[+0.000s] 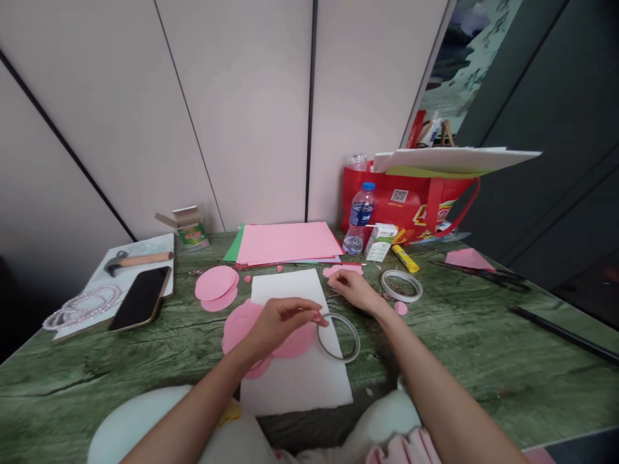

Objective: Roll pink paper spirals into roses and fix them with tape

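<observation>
My left hand [280, 322] rests over pink paper circles [242, 325] on a white sheet [294, 374], its fingertips pinched together at the rim of a tape ring [341, 336]. What the fingers pinch is too small to name. My right hand [355, 290] lies further back, fingers curled down at a small pink paper piece [341, 270] near the sheet's far right corner. A second tape roll [401, 285] sits to the right of that hand.
Two pink discs [216, 287], a dark phone [141, 298], a hammer [138, 261], a bead string [80, 306] lie left. Behind: pink and green paper stack [285, 243], water bottle [360, 218], small carton [380, 241], yellow glue stick [405, 258], red bag [411, 203]. Black rods [561, 332] lie right.
</observation>
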A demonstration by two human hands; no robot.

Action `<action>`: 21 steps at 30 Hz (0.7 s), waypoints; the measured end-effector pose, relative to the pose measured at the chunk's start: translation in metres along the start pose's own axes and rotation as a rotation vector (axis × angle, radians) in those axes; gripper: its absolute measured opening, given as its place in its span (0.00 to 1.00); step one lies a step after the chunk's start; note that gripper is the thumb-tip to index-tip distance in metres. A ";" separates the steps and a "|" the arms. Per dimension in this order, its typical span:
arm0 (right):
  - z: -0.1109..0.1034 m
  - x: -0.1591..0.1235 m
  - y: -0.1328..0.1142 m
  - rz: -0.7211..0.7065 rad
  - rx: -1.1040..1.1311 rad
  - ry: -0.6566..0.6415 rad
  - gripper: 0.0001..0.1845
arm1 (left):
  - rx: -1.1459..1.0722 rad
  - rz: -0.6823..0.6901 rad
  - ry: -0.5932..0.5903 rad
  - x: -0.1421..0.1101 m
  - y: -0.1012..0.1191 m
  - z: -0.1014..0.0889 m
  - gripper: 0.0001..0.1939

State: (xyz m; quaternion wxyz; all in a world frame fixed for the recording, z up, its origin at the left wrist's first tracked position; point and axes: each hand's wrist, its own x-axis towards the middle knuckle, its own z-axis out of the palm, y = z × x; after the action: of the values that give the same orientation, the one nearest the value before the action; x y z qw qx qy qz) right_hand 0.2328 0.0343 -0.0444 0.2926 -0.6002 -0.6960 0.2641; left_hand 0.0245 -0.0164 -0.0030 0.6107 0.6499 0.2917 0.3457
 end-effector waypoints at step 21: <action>0.001 -0.041 -0.075 -0.085 0.837 -0.231 0.14 | 0.419 0.179 0.425 0.005 -0.005 -0.012 0.09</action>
State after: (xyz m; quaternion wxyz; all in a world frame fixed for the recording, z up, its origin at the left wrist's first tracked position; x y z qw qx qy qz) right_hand 0.1850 -0.0165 0.0050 0.4413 -0.3672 -0.5812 0.5767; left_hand 0.0178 -0.0050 -0.0070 0.3559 0.6981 0.4194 0.4583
